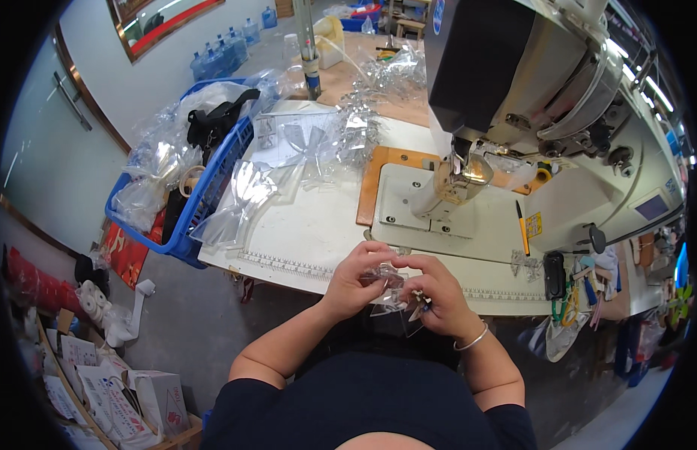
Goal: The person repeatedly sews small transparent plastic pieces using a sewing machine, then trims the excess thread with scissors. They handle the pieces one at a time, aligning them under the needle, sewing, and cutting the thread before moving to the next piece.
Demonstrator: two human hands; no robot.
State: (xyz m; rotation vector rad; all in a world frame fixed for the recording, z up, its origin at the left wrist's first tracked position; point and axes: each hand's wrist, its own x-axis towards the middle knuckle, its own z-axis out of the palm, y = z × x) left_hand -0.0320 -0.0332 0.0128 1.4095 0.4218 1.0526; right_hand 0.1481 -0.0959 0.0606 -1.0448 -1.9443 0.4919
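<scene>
Both hands, left hand (360, 279) and right hand (437, 296), pinch a small clear plastic piece (386, 289) just off the desk (303, 240) edge, fingers closed on it. It looks light, thin, floppy and slippery; best gripped by its edges.

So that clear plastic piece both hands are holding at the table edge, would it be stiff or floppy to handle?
Probably floppy: the clear plastic piece sags below both hands, left hand and right hand. Likely very light, since fingers alone pinch it. Possibly slippery, as similar clear sheets on the table look glossy.
</scene>
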